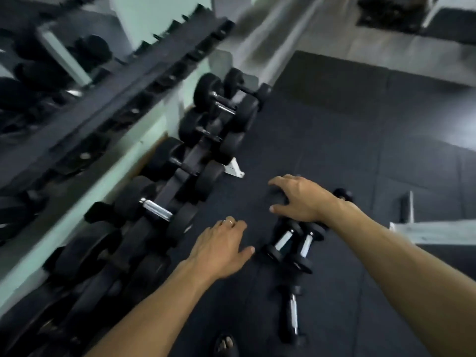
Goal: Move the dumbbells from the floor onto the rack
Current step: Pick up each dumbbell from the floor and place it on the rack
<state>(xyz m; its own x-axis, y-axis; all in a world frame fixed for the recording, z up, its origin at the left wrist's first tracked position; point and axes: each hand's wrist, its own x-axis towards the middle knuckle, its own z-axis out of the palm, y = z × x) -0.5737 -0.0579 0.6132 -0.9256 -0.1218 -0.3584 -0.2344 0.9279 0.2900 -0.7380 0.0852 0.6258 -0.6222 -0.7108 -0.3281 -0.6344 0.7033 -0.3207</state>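
On floor mat (334,155) — three dumbbells (283,240) | rack (180,176) holds dumbbells | left hand (221,251), right hand (301,199) — both spread

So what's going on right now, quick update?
Both hands open, left hand and right hand reaching down. Small dumbbells on floor mat, none lifted. Rack at left. Path clear.

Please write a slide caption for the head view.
Two bare hands, left and right, reach toward small black chrome-handled dumbbells on dark rubber floor.
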